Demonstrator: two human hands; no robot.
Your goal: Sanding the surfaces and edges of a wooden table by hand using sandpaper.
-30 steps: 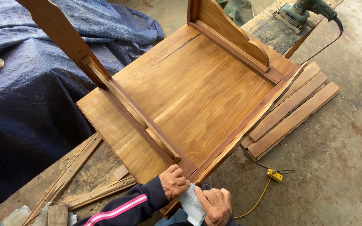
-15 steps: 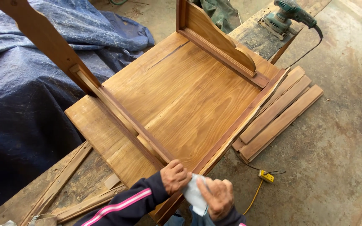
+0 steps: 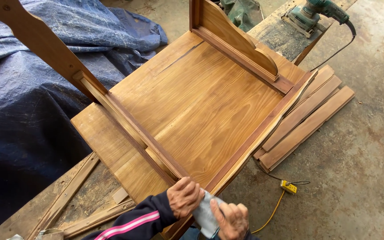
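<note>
A big upturned wooden table [image 3: 192, 115] is laid across the surface [image 3: 45, 209], legs sticking up, with a blue tarp [image 3: 27, 115] off to the left and a stack of slats [image 3: 307, 115] on the floor to the right. A green power sander [image 3: 312, 13] is parked at the far end. At the near edge, a folded grey sheet, probably sandpaper [image 3: 206, 212], is gripped between both hands: left hand [image 3: 184, 196] curled over its top, right hand [image 3: 230, 220] pinching from below. Looks like hand-sanding of the near frame corner; steady pressure along the grain seems called for next. The right hand is partly cut off at the frame bottom, so the paper's grit side can't be made out.
</note>
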